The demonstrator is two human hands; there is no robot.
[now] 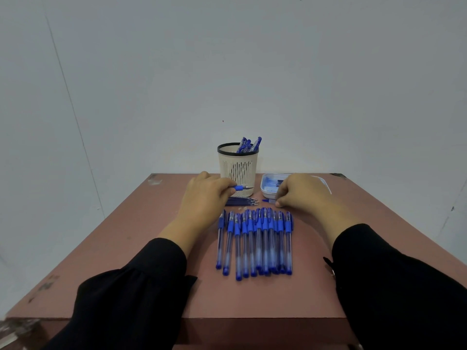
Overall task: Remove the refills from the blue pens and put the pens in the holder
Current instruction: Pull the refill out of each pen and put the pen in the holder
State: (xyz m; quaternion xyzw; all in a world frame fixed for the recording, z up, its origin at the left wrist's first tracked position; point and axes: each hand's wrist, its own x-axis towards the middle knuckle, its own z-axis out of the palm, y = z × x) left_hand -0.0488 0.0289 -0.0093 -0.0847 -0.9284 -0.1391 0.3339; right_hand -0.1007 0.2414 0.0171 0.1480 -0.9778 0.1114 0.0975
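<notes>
Hands over table, both gripping pen parts.
Left hand (206, 195) at 10 o'clock, fingers curled round blue pen (242, 188), tip pointing toward 3 o'clock; right hand (302, 192) at 2 o'clock, pinching small blue pen piece (268, 201). Loose refills (242, 201) between hands. Row of blue pens (255, 242) at table (141, 251) centre. Holder (237, 164) with pens at 12 o'clock; white tray (270, 185) just beside, toward 1 o'clock.
</notes>
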